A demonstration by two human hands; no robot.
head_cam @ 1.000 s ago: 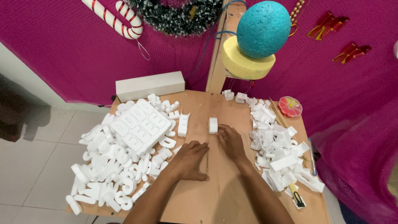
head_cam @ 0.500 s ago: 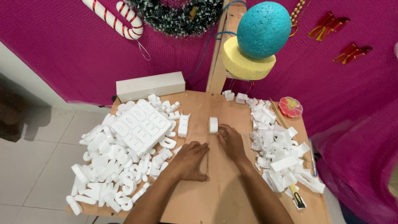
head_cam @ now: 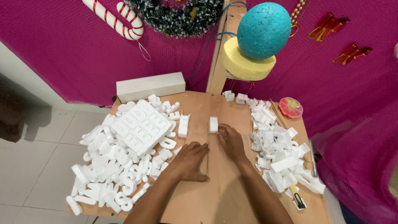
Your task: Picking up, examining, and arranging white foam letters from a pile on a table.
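Note:
My left hand [head_cam: 188, 161] lies palm down on the wooden table [head_cam: 205, 105], fingers spread a little, holding nothing. My right hand [head_cam: 232, 143] rests just beyond it, its bent fingertips against the lower right corner of a small white foam block [head_cam: 213, 124]; the fingers do not wrap around it. A thin dark line runs along the table between the two hands; I cannot tell what it is. Left of the block stands another white foam piece [head_cam: 183, 125].
A foam sheet with cut letters [head_cam: 141, 126] tops a heap of white foam letters [head_cam: 105, 170] on the left. Foam offcuts [head_cam: 277, 149], a cutter [head_cam: 297, 200] and a red round box [head_cam: 290, 108] lie on the right. A long white block [head_cam: 150, 86] sits at the back; a teal ball [head_cam: 264, 30] hangs above.

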